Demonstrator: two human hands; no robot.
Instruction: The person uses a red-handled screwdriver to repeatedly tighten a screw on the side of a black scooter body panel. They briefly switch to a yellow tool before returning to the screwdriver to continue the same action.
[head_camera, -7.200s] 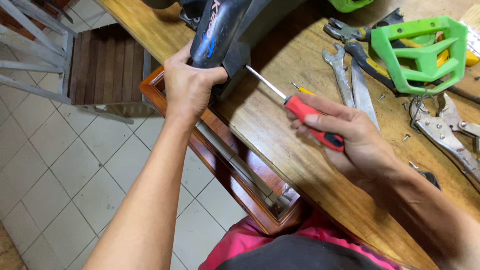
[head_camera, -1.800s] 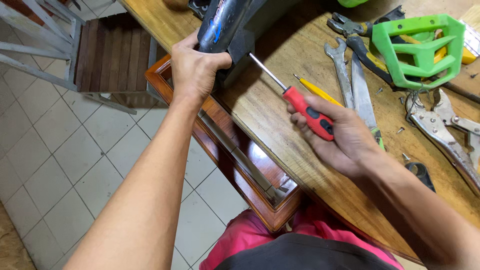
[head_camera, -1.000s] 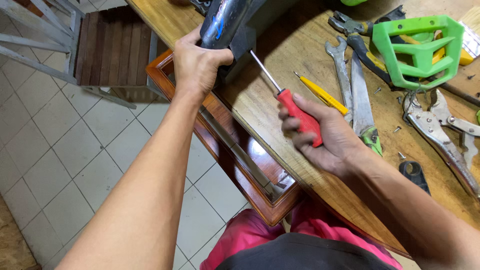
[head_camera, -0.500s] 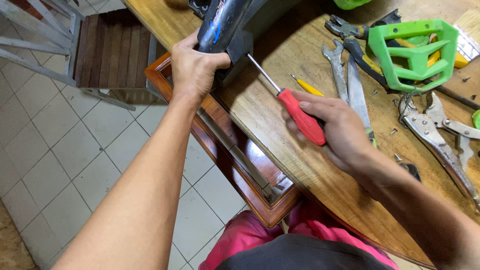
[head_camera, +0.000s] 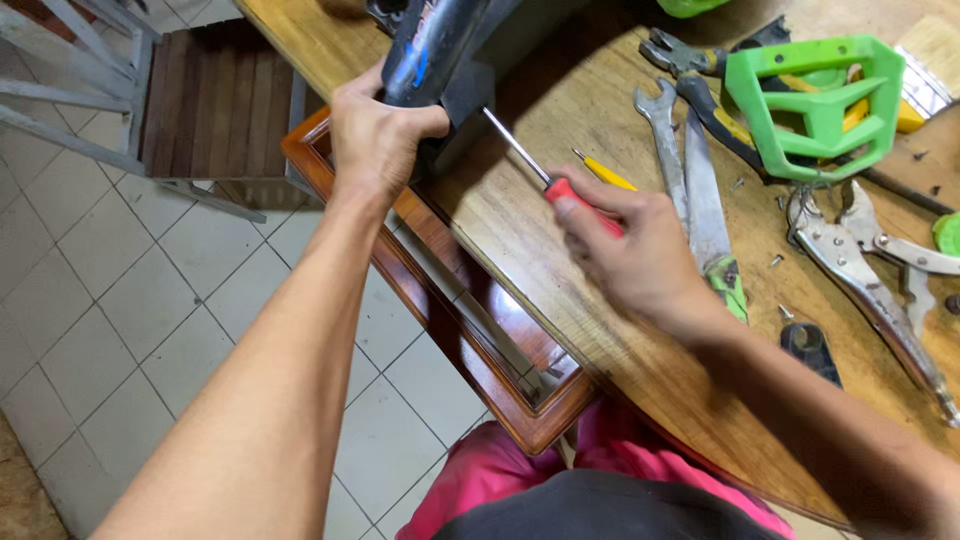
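My left hand grips a black tube-shaped part with a blue mark, held at the near edge of a wooden table. My right hand is closed around the red handle of a screwdriver. Its thin metal shaft points up and left, and the tip meets the dark bracket under the black part, just right of my left hand.
A yellow-handled tool, a wrench, pliers, a green plastic frame and locking pliers lie on the table to the right. A wooden frame leans under the table edge. A slatted chair stands on the tiled floor.
My right hand has kept hold of the screwdriver and shifted slightly, its tip staying at the bracket. My left hand has stayed clamped on the black part.
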